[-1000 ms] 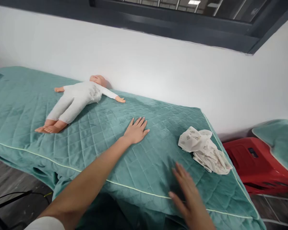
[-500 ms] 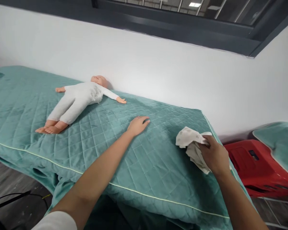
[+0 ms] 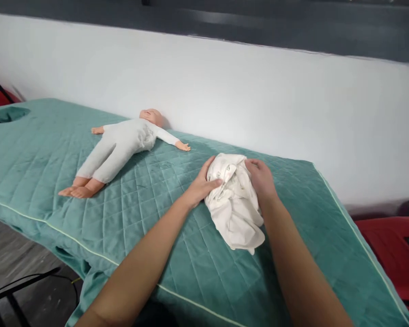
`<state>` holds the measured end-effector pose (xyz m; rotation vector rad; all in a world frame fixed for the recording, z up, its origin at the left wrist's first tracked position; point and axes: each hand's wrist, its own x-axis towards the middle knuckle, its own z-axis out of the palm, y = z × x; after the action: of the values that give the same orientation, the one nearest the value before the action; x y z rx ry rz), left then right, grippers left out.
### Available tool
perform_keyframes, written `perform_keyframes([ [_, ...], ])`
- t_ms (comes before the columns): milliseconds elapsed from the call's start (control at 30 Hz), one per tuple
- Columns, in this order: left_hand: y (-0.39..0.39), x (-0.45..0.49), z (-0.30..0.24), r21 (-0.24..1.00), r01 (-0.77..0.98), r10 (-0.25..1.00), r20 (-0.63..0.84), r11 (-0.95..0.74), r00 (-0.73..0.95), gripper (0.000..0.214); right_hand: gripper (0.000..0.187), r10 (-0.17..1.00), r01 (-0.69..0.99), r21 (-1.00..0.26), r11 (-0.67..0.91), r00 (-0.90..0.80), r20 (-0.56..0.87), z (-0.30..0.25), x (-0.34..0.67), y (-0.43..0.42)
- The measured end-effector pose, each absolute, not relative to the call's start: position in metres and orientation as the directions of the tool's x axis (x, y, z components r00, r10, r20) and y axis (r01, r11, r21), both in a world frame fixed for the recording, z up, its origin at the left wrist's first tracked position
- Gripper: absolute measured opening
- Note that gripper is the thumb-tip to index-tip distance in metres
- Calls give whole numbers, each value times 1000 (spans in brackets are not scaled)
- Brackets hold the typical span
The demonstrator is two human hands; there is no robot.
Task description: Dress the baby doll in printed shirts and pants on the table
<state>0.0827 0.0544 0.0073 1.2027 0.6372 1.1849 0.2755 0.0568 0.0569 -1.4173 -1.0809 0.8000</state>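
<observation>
A crumpled cream-white baby garment (image 3: 236, 213) with small dark marks near its top hangs or rests above the green quilted cover (image 3: 163, 200). My left hand (image 3: 204, 181) grips its upper left edge, the thumb lying in front and the fingers partly hidden behind. At its upper right edge, my right hand (image 3: 261, 177) is closed on the fabric, fingertips partly tucked into the folds. To the left, a baby doll (image 3: 122, 141) in a white cloth body lies on its back, arms spread, its head by the wall.
A face hole (image 3: 8, 114) shows at the far left of the covered bed. The white wall (image 3: 204, 91) runs along the far side below a dark window frame (image 3: 259, 27). Red plastic chairs (image 3: 391, 250) stand beyond the right end. A black stand (image 3: 23, 284) is at lower left.
My right hand has brought the garment leftward to the middle of the bed. My left hand has gone from lying on the cover to holding the garment. The view has shifted.
</observation>
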Motion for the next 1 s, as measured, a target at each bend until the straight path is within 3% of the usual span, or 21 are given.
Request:
perform_keyframes([
  [133,57,83,7,983,-159,953,130,-89,274,103,35,859,288,-945,158,432,275,32,279,60],
  [233,53,84,10,977,23,922,194,-213,334,98,28,823,405,-882,243,395,408,35,279,45],
  [367,48,85,13,957,124,937,221,-261,270,71,37,941,457,-869,190,168,295,43,270,30],
  [500,52,84,13,994,-22,991,109,-108,78,37,43,981,617,-779,111,57,184,40,260,30],
  [700,52,80,19,867,-477,988,-96,144,123,40,31,981,527,-832,172,-19,191,37,254,31],
  [800,48,77,22,823,-536,966,-57,188,251,39,56,974,328,-917,226,-108,202,39,249,26],
  [867,45,77,24,822,-527,943,-36,217,331,38,70,975,285,-933,220,-81,205,40,245,23],
  [933,42,78,25,825,-517,932,-34,230,361,38,69,979,309,-931,197,-20,201,41,242,20],
  [1000,42,81,25,816,-531,938,-39,228,344,38,56,975,336,-919,208,1,221,43,240,19],
])
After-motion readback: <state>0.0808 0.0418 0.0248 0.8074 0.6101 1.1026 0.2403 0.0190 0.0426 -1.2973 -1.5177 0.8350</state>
